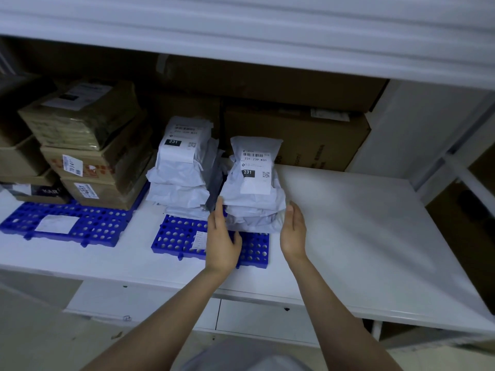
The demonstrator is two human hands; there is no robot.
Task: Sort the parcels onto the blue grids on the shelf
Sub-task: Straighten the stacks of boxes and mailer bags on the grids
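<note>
Two stacks of white poly-bag parcels stand on a blue grid (176, 241) in the middle of the white shelf (361, 236). The left stack (182, 167) is taller; the right stack (253, 183) carries a top parcel labelled 231-239-K01. My left hand (222, 236) is open with its fingertips against the right stack's left side. My right hand (293, 231) is open, its fingers touching the stack's lower right edge. Neither hand grips anything. A second blue grid (67, 223) at the left holds several brown cardboard parcels (99, 156).
Large cardboard boxes (294, 135) line the back of the shelf behind the stacks. An upper shelf edge (241, 44) overhangs close above. A white upright (434, 145) closes the right end. The white shelf surface extends right of the middle grid.
</note>
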